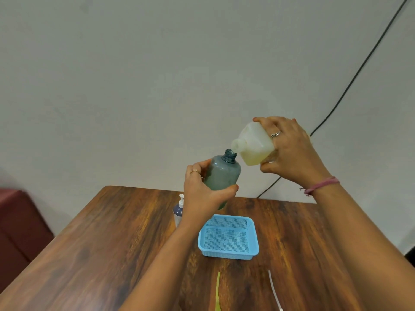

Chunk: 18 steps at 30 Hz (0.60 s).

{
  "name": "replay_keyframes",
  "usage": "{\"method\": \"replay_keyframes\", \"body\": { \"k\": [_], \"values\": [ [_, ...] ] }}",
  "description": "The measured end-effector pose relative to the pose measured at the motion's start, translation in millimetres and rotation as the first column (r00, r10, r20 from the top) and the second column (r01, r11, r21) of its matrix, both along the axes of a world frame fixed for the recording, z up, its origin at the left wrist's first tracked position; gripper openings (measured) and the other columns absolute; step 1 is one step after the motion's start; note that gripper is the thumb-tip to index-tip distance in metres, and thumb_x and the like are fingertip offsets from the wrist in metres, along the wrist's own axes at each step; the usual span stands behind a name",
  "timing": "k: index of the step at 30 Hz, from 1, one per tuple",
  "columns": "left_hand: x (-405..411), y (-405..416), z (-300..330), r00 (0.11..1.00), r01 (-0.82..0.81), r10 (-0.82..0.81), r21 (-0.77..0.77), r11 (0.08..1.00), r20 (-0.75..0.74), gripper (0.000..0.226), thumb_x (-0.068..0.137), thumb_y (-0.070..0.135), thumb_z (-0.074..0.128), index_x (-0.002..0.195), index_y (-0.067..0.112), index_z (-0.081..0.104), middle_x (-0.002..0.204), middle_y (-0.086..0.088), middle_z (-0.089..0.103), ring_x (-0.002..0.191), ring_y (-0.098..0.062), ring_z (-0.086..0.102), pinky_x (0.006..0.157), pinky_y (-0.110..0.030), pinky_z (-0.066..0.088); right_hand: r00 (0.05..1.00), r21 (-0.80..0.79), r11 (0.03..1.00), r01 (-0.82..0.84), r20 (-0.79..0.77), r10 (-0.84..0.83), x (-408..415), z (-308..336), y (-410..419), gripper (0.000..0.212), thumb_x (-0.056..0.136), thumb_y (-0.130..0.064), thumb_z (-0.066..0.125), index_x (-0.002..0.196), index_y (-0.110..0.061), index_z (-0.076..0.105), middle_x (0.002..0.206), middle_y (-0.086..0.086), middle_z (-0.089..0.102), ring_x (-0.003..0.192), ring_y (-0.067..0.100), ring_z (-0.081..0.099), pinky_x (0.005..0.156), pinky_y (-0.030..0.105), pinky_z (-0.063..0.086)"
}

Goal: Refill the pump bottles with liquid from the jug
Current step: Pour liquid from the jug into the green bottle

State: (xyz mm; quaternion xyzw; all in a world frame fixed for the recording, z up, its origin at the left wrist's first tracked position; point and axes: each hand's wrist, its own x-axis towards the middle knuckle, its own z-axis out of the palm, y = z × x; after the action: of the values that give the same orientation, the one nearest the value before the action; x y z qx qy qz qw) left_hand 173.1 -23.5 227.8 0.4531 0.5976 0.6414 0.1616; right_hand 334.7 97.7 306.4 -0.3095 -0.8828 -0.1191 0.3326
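My left hand [203,194] grips a grey-green translucent bottle [222,173] with its pump off and its neck open, raised above the table. My right hand [292,151] holds a white translucent jug [252,144] tilted to the left, pale yellow liquid pooled in its lower side. The jug's spout sits right at the bottle's open neck. A second bottle [178,209], dark blue with a white pump fitted, stands on the table, partly hidden behind my left wrist.
A light blue perforated basket [254,234] sits on the wooden table [101,243] below my hands. A yellow-green tube [217,290] and a white tube [274,290] lie near the front edge. A black cable [359,70] runs down the wall. A dark red seat [18,225] stands left.
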Motion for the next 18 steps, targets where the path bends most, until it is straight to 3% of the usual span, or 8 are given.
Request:
{"method": "replay_keyframes", "body": {
  "k": [18],
  "values": [
    [-2.9, -1.0, -0.7, 1.000, 0.007, -0.007, 0.000, 1.000, 0.006, 0.070, 0.059, 0.020, 0.090, 0.110, 0.034, 0.044, 0.113, 0.009, 0.048, 0.099, 0.002, 0.052, 0.071, -0.012, 0.048, 1.000, 0.009, 1.000, 0.002, 0.013, -0.002, -4.1, 1.9, -2.9, 0.098, 0.051, -0.020, 0.084, 0.140, -0.021, 0.043, 0.126, 0.006, 0.050, 0.116, 0.025, 0.043, 0.107, 0.052, 0.032]
  ]
}}
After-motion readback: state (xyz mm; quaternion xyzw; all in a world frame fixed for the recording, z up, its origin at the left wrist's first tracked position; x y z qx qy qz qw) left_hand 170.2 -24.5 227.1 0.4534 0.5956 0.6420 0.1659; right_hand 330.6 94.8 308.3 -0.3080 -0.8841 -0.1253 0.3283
